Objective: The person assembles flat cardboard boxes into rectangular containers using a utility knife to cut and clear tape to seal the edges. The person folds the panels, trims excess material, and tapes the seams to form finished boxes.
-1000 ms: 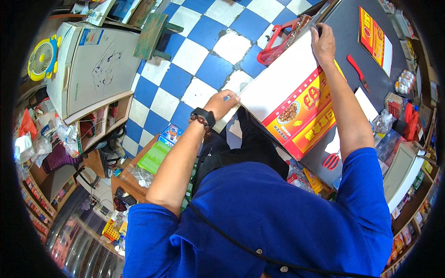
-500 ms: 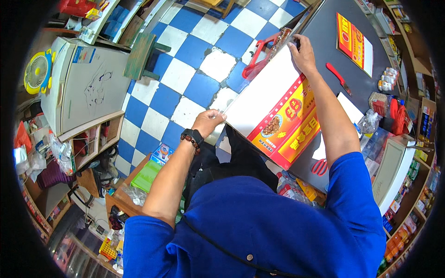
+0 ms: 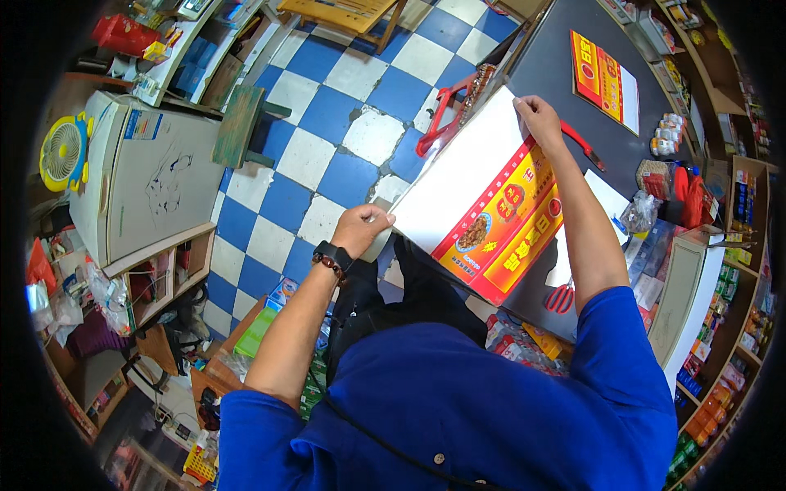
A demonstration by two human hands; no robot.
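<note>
A large paperboard sheet [image 3: 467,168], white with a red and yellow printed band, hangs partly over the dark tabletop [image 3: 573,123] and partly over the floor. My left hand [image 3: 359,231] pinches its near left corner between thumb and fingers. At the far corner my right hand [image 3: 540,123] grips the edge, fingers bent over it. Beyond my right wrist lies a red-handled knife [image 3: 583,146], partly hidden by the hand. Red-handled scissors [image 3: 560,300] rest by the sheet's near right side, next to white paper [image 3: 610,200].
A similar printed sheet [image 3: 606,82] lies farther back on the table. Wrapped white rolls [image 3: 668,135] and a clear plastic bag [image 3: 642,213] stand along the right. A red stool [image 3: 442,123] is beside the table's left edge; a green bench [image 3: 239,127] stands before the refrigerator [image 3: 160,176].
The sheet's far corner and my right hand have come slightly nearer to me. My left hand has dropped a little, still pinching the corner. The head view has shifted.
</note>
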